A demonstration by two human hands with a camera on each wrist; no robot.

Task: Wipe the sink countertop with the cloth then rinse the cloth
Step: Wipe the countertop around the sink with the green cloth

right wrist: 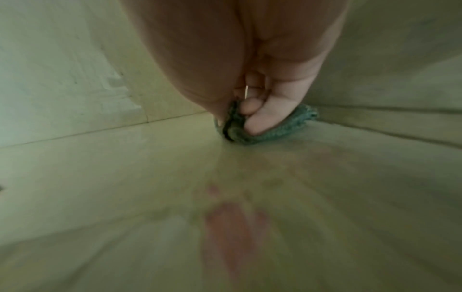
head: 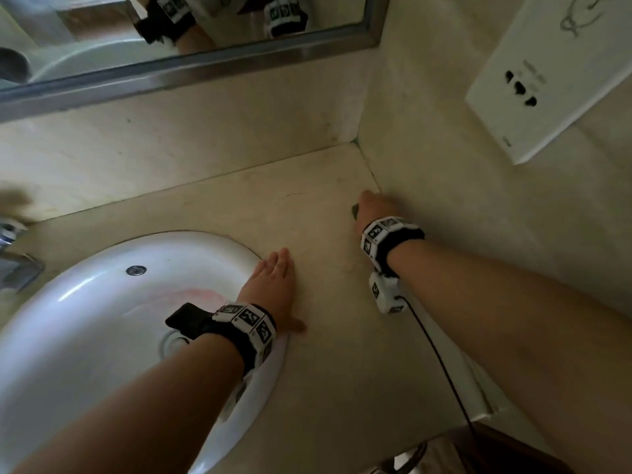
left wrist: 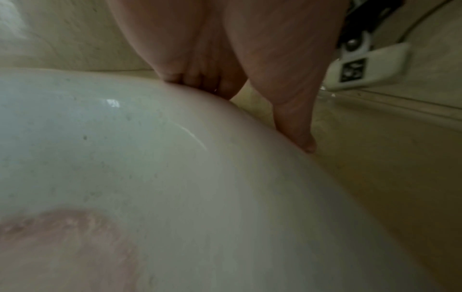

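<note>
Two hands are at work on the beige countertop (head: 318, 354). The right hand (head: 374, 208) is curled round a bunched green cloth (right wrist: 275, 131), thumb and fingers pinching it and pressing it onto the surface at the far right, just beside the seam where the countertop meets the side wall (head: 478, 200). The left hand (head: 273, 289) lies flat with fingers straight, holding nothing, braced across the right rim of the white sink (head: 85, 302) and the adjoining countertop. Judged from this position, wiping is under way at the far right corner; how much of the surface is already wiped cannot be told, since no clear wet trail shows. Rinsing is not yet begun: the cloth is well apart from the basin and no water is seen running. From the head view only a dark sliver of cloth shows beyond the knuckles. The tap (head: 10, 241) is cut off at the left edge, the near countertop edge is partly hidden by the forearms, and the right wrist view is smeared.
</note>
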